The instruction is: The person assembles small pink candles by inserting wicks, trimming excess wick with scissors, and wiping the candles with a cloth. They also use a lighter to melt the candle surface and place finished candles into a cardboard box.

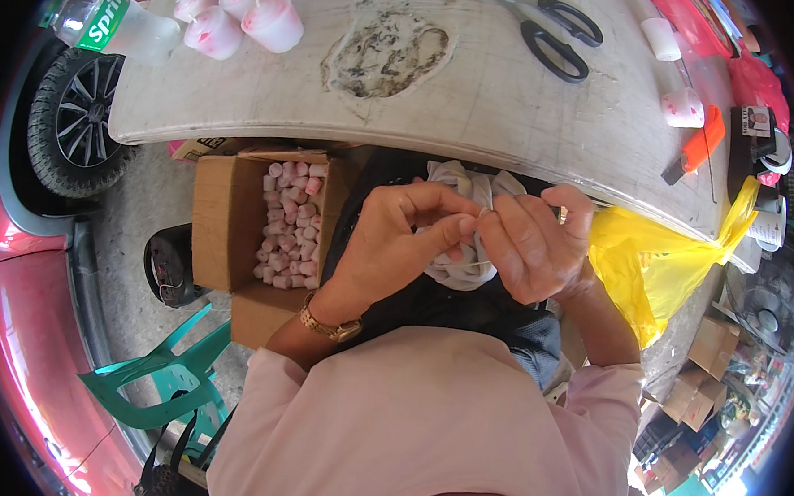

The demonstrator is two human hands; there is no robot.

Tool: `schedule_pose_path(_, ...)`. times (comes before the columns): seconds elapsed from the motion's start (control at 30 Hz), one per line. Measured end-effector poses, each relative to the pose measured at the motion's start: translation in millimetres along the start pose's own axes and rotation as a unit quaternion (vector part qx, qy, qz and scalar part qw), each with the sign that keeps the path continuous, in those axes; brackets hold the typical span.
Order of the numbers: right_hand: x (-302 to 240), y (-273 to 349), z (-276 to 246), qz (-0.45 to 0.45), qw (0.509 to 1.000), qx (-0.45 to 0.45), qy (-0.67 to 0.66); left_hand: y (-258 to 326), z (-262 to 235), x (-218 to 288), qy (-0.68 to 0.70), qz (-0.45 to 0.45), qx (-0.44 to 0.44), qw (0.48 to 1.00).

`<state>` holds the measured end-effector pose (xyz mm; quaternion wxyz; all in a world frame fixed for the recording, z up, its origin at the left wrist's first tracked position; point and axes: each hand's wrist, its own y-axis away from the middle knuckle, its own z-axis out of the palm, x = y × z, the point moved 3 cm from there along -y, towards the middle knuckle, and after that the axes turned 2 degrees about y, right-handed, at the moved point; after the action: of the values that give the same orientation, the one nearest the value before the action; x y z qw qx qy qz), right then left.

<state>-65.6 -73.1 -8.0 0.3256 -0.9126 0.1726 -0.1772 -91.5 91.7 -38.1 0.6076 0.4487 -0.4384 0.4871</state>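
Over my lap, my left hand [402, 235] and my right hand [532, 242] meet with thumbs and forefingers pinched together. Whatever is between the fingertips is too small to make out. A thin pale strand [484, 267] shows just below them. Under the hands lies a bundled pale grey cloth [463, 277], partly hidden by the fingers. To the left of my left forearm, an open cardboard box [214, 225] holds many small pink-and-white cylinders [292, 220]. Several larger cylinders of the same colours, like candles [272, 22], stand on the white table [243, 105].
Black-handled scissors [555, 50] lie on the table, with an orange-handled cutter [701, 143] at its right edge. A clear bottle [148, 33] lies at the far left. A yellow plastic bag [665, 271] hangs at right. A green plastic chair [161, 379] and a red car [30, 319] are at left.
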Motion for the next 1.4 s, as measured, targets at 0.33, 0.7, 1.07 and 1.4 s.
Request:
schedule_pose_path(0.33, -4.9, 4.4, -4.3, 0.075, 0.997, 0.008, -0.002, 11.5, 8.3, 20.8, -0.067, -0.141, 0.007, 0.988)
schedule_pose_path(0.7, -5.6, 3.2, -4.6, 0.077, 0.996, 0.047, -0.001, 8.1, 17.6, 12.0, 0.001, -0.051, -0.012, 0.999)
schedule_pose_path(1.07, -1.8, -0.2, -5.8, 0.090, 0.995, 0.048, 0.010, 8.2, 21.0, 3.5, -0.016, -0.004, 0.037, 0.999)
schedule_pose_path(1.4, -0.5, 5.3, -5.5, 0.100, 0.993, 0.051, 0.026, 9.7, 21.8, 11.5, -0.169, 0.125, 0.064, 0.976)
